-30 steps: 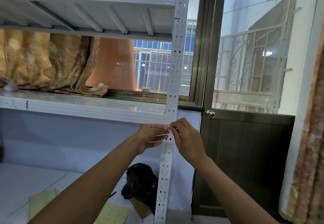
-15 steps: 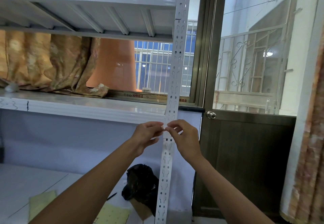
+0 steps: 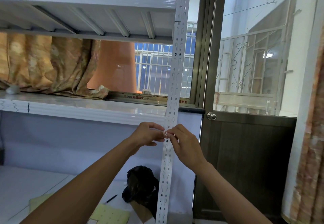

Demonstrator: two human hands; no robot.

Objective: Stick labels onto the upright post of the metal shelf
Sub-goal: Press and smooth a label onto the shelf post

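Note:
The white perforated upright post point(image 3: 175, 76) of the metal shelf runs from top centre down to the bottom edge. My left hand point(image 3: 148, 134) and my right hand point(image 3: 185, 144) meet in front of the post just below the lower shelf level. Their fingertips pinch a tiny white label point(image 3: 166, 134) between them, right at the post's face. Whether the label touches the metal cannot be told. Yellow label sheets point(image 3: 109, 214) lie on the surface below.
A white upper shelf point(image 3: 87, 4) spans the top left, with a lower shelf edge point(image 3: 84, 113) beneath it. On the surface below are a black bag point(image 3: 142, 187) and a pen point(image 3: 110, 199). A dark door with a knob point(image 3: 211, 116) stands right of the post; curtains hang on both sides.
Both hands stayed together at the post, shifting slightly upward in view. The fingertips have closed tighter around the small label.

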